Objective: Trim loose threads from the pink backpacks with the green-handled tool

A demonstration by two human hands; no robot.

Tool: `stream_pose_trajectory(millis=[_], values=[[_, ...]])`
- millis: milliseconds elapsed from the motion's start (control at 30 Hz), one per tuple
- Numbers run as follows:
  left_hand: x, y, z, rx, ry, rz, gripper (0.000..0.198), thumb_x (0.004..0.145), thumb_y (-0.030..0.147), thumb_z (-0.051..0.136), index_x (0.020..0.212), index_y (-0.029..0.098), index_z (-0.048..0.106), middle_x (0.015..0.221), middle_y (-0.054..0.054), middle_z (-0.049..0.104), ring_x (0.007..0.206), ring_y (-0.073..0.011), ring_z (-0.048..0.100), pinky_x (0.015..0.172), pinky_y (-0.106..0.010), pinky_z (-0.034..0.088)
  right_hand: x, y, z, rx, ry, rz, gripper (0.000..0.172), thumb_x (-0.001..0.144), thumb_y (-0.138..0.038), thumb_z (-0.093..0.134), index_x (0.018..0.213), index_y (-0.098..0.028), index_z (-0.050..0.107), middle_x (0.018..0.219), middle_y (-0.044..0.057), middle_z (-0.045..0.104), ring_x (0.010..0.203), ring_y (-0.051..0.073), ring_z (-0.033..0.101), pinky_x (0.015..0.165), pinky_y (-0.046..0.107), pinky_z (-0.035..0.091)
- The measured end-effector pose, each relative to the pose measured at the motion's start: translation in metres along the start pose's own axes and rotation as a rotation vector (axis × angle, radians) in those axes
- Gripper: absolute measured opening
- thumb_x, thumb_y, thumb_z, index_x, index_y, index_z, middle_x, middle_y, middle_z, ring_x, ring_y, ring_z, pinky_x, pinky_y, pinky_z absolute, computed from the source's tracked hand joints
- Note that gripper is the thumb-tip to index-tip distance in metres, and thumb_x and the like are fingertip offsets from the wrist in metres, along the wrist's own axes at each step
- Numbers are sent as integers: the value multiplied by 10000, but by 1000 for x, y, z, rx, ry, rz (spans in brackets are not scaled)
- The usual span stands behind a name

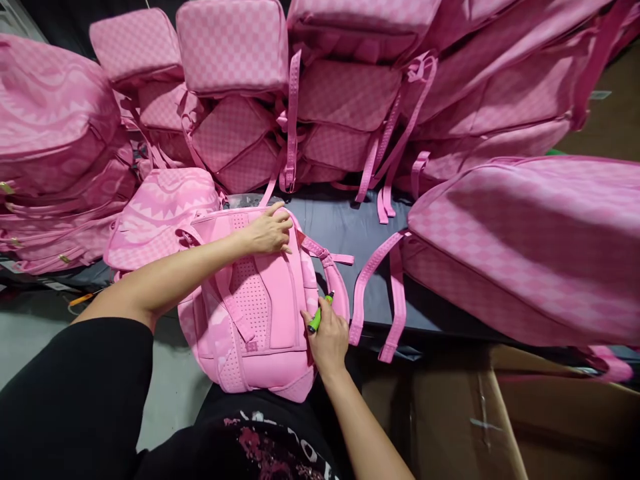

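A pink backpack lies back-side up at the near edge of a dark table, its mesh panel and shoulder straps facing me. My left hand rests on its top edge, fingers curled over the rim. My right hand is closed around a small green tool and sits at the backpack's right side, beside a shoulder strap.
Many pink checkered backpacks are stacked along the back, the left and the right, with straps hanging onto the table. A cardboard box stands at the lower right. A pale floor shows at the lower left.
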State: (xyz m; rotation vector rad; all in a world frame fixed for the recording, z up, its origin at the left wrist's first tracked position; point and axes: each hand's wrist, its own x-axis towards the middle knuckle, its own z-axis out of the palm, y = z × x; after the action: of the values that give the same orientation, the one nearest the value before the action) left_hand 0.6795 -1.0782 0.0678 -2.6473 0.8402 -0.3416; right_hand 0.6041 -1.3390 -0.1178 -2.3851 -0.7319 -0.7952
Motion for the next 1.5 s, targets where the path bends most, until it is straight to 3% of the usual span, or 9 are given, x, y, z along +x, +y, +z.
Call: stream_pose_trajectory(millis=[200,433,567,700,833,967,1133,1333,1500], values=[[-5,21,5,-95,-19,22,478,947,591,521,883,179,755,976,-87,649,1027,-247,519,1141,-520,292,-2,0,0,-25,13,-9,445,1042,-454,454,1290,-92,530,1088,163,723,865,260,655,788,364,438],[-3,-42,-21,-24,53,-138,316,900,473,639,852,180,747,1119,-105,604,1268,-303,424,1223,-578,120,-6,2,-1,19,44,-20,428,1031,-417,498,1297,-83,535,1104,182,721,841,250,655,780,364,440],[-9,-4,-22,-29,13,-39,466,913,602,569,933,159,712,1176,-131,605,1256,-319,451,1190,-547,190,-5,1,0,-16,22,-8,418,1035,-413,482,1299,-93,533,1105,180,720,895,262,660,789,361,449],[-9,35,-1,-81,-82,25,559,968,628,427,979,127,675,949,-121,665,885,-247,580,952,-430,393,-6,1,0,-8,-10,-8,432,1031,-420,482,1320,-101,524,1175,189,704,878,264,659,805,376,458],[-3,13,8,-67,-139,59,507,975,602,422,931,164,675,840,-96,690,744,-217,577,901,-420,355,-7,1,-1,-4,-2,-17,428,1024,-423,497,1307,-104,536,1151,192,711,845,265,660,799,378,460],[-7,-18,1,45,-137,83,503,968,604,433,893,180,693,814,-88,688,765,-219,581,1036,-456,293,-7,1,0,-21,3,-7,423,1024,-432,489,1289,-107,546,1117,180,720,833,261,653,799,369,455],[-19,-5,-2,50,-38,-49,506,948,607,481,955,154,706,906,-98,688,913,-260,580,1142,-526,233,-4,4,-4,28,-57,36,423,1006,-449,512,1259,-120,589,1043,156,733,762,257,643,788,383,479],[-23,50,7,-131,-21,-98,476,837,591,676,969,135,703,976,-108,699,1002,-290,586,1132,-551,292,29,-12,-31,407,35,173,325,965,-388,569,1213,-190,636,1112,123,730,917,262,705,862,423,549],[-25,72,15,-145,10,-168,365,782,446,783,950,134,695,942,-101,696,1019,-298,585,1136,-585,297,77,-38,-47,1079,-58,658,482,884,-520,660,1223,-180,621,933,76,751,661,193,706,643,362,601]])
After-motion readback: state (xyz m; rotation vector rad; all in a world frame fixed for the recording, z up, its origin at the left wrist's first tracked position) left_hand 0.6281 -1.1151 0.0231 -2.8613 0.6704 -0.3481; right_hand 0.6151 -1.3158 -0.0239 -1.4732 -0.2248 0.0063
